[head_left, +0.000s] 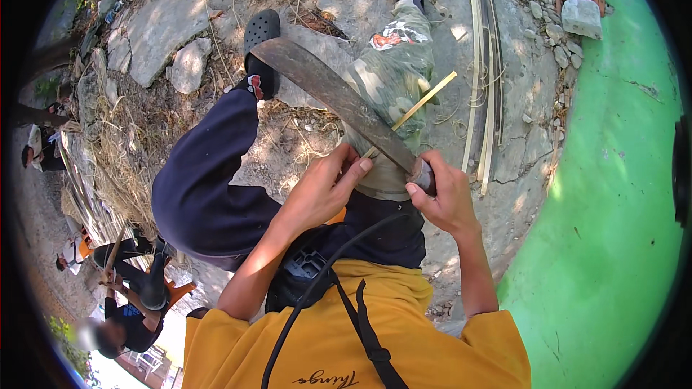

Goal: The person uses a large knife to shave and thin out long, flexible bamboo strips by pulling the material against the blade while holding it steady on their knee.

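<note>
My right hand (445,191) is wrapped around the handle of a machete (335,94). Its long, dark, worn blade slants up and to the left across my lap, its broad tip near my left shoe. Pinched in my left hand (333,181) is the near end of a thin pale bamboo strip (431,96). The strip crosses the blade close to the handle, and its far end sticks out beyond to the upper right. Beneath both lies a camouflage cloth (393,104) covering my right leg. The exact contact between edge and strip is hard to make out.
Long split strips (484,72) lie on the cracked stone ground to the right, near a green surface (605,166). A pale block (581,18) and bricks stand at the upper right. At left are heaped shavings (119,166), and a seated person (133,324) holds a stick.
</note>
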A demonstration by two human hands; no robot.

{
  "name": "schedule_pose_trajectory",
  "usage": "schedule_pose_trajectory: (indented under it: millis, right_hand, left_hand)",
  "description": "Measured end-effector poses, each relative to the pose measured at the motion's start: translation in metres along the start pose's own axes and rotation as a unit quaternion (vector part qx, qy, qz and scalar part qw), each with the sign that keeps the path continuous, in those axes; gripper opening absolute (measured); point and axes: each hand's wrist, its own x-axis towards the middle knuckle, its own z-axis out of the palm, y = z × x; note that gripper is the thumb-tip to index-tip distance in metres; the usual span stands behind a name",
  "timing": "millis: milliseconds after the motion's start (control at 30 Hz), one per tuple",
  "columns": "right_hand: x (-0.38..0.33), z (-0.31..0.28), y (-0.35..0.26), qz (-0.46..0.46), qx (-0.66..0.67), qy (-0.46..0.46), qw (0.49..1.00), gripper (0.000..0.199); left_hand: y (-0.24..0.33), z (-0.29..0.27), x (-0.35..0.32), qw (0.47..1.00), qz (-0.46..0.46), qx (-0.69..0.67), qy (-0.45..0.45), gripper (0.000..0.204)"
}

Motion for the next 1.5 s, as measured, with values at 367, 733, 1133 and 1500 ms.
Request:
schedule_pose_trajectory:
  millis: [367, 733, 1133, 1500]
  right_hand:
    - [0.01, 0.002, -0.011, -0.016, -0.062, 0.046, 0.997, 0.053]
    - [0.027, 0.013, -0.001, -0.024, -0.042, 0.045, 0.998, 0.051]
    - [0.021, 0.035, -0.011, -0.019, -0.089, 0.098, 0.991, 0.054]
    - [0.019, 0.041, -0.012, -0.027, -0.087, 0.127, 0.988, 0.053]
  left_hand:
    - [0.025, 0.002, 0.001, 0.999, 0.029, 0.04, -0.009, 0.044]
    - [0.031, 0.007, 0.015, 1.0, 0.009, 0.016, 0.004, 0.037]
    - [0.011, 0.016, 0.005, 0.978, 0.065, 0.174, 0.091, 0.019]
    - [0.014, 0.013, -0.022, 0.951, 0.049, 0.287, 0.105, 0.017]
